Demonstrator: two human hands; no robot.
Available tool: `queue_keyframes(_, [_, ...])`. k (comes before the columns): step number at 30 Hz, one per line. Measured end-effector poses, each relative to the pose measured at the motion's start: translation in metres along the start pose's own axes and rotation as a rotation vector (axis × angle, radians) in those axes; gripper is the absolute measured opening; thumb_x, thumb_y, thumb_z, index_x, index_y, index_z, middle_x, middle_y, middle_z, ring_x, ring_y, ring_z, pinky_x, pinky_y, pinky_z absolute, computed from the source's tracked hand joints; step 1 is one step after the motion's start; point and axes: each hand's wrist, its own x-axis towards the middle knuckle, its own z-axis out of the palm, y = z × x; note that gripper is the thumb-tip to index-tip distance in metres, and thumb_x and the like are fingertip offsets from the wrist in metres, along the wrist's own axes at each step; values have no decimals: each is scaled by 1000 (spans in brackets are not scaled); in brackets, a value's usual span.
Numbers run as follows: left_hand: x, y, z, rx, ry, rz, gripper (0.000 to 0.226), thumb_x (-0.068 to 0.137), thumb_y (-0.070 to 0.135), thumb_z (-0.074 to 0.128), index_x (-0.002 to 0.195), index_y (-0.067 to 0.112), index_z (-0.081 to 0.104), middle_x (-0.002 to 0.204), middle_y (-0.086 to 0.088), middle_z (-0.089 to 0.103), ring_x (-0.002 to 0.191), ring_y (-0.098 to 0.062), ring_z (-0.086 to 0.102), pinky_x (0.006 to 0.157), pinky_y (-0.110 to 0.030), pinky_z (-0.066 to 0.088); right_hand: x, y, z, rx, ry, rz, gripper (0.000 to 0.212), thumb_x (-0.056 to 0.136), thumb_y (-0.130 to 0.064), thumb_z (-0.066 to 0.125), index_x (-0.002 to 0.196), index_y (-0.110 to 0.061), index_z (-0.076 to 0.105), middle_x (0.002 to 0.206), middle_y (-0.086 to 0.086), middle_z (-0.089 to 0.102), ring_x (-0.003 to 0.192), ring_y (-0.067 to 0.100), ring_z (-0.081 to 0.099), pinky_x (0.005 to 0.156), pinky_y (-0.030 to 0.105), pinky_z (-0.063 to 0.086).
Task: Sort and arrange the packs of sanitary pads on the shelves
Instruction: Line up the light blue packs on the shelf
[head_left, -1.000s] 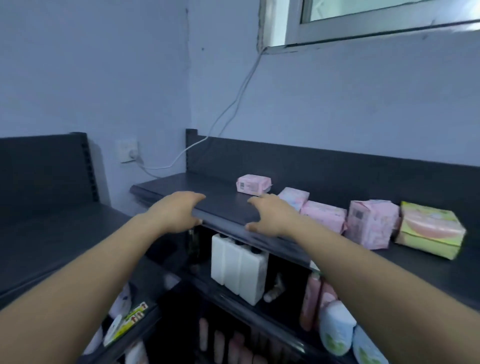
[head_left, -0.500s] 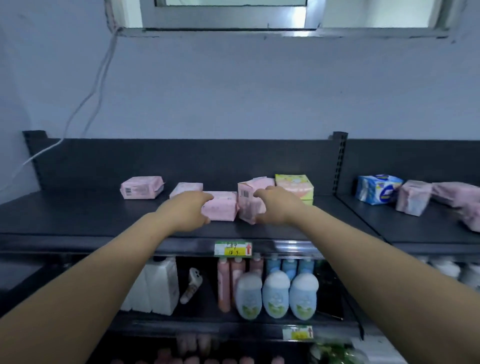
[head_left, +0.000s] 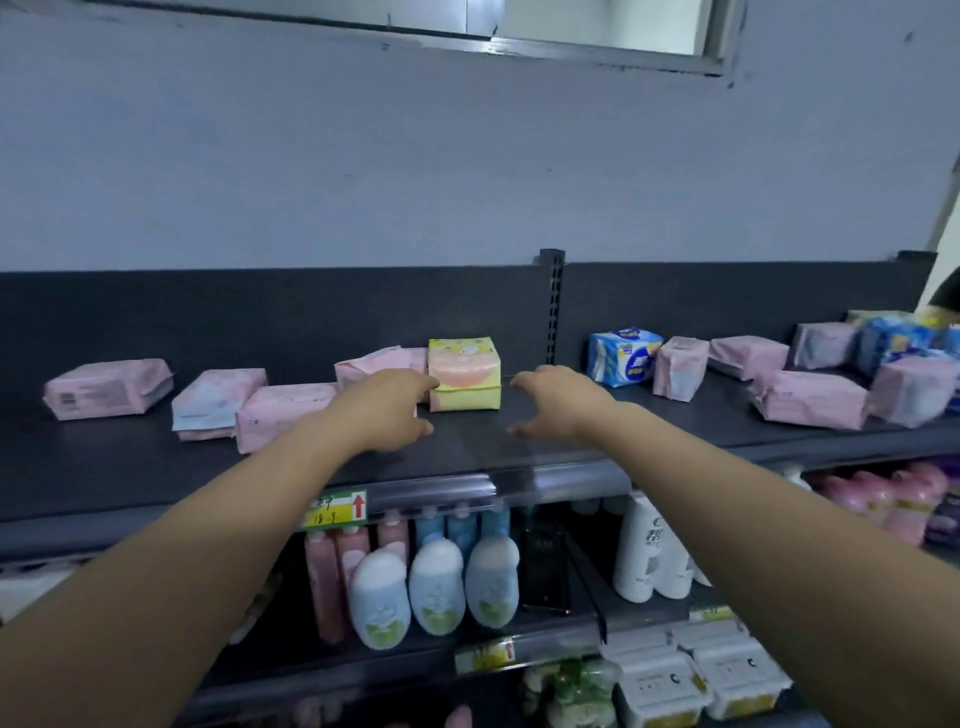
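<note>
Left hand (head_left: 387, 410): my fingers are spread and relaxed, gripping nothing. The forefinger tip is at the left edge of the yellow-green square plastic pack of pads (head_left: 465, 374); I cannot confirm contact.
Right hand (head_left: 558, 400): fingers open, loosely curved, empty, just right of that pack.
The pack stands centre frame on the dark grey top shelf (head_left: 467, 452).
Left of it: a row of pale pink soft packs (head_left: 106, 387).
Right of centre: a blue-and-white pack (head_left: 623, 356), then a cluster of pink packs (head_left: 810, 397).
Lower centre: white-capped bottles (head_left: 436, 587).
</note>
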Motion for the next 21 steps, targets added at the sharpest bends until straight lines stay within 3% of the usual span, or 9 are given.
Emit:
queue_keyframes(2, [15,18,5,-13,5,7,57,90,30,61,144,24,43,134,-1,58,109,-23,57,76,-23,43,0,23,-1,1,-7,4,66,86,-46,65,142,-20,42,135,8,48,129,27,41,100,38,41])
queue_keyframes(5, [38,47,15,-21,6,8,62,89,33,63,146,23,39,145,-1,49,128,-24,48,101,-33,42,0,61,-3,-11,-7,12,66,86,-47,64,142,-20,40,135,8,47,128,27,42,100,38,41])
queue_keyframes(7, [52,70,21,-25,8,2,62,90,33,63,146,22,39,148,-2,46,134,-24,43,106,-36,39,-1,87,-4,-28,-14,11,64,87,-45,63,141,-18,42,133,10,48,127,29,44,99,36,40])
queue_keyframes(18, [130,179,54,-31,10,54,61,92,32,61,147,18,37,149,-2,42,137,-22,38,110,-36,35,-5,225,5,-34,-36,51,57,86,-44,65,132,-15,49,129,9,54,120,27,48,91,35,44])
queue_keyframes(21, [153,197,59,-24,8,60,60,91,31,62,145,19,41,147,-2,45,136,-23,41,109,-37,36,-1,253,5,-26,-34,58,58,86,-43,65,135,-15,49,132,9,53,122,27,49,94,37,46])
